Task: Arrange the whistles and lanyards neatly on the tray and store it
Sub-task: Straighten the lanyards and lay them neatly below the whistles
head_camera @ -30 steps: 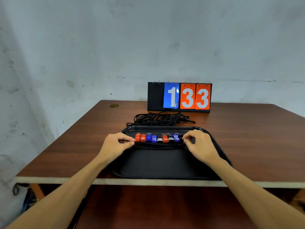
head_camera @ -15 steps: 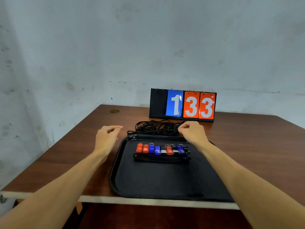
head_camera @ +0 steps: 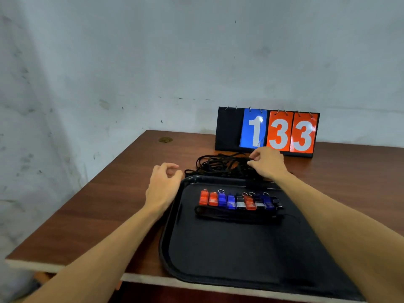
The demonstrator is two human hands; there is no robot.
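A black tray (head_camera: pixel 229 254) lies at the table's front edge. Across its far part runs a row of several red, blue and silver whistles (head_camera: pixel 238 201), with a folded black lanyard (head_camera: pixel 236 214) laid just in front of them. Behind the tray sits a tangled pile of black lanyards (head_camera: pixel 220 166). My right hand (head_camera: pixel 267 162) is over the pile's right side and pinches a strand. My left hand (head_camera: pixel 164 186) hovers beside the tray's far left corner, fingers loosely curled, holding nothing.
A flip scoreboard (head_camera: pixel 267 132) reading 1 and 33 stands at the back against the wall. The brown table (head_camera: pixel 113 206) has a small brass disc (head_camera: pixel 165 139) near its far left corner. Bare wood lies left of the tray.
Both hands left the row of whistles and moved away from me. The right hand reached the lanyard pile and took a strand; the left stopped at the tray's far left corner.
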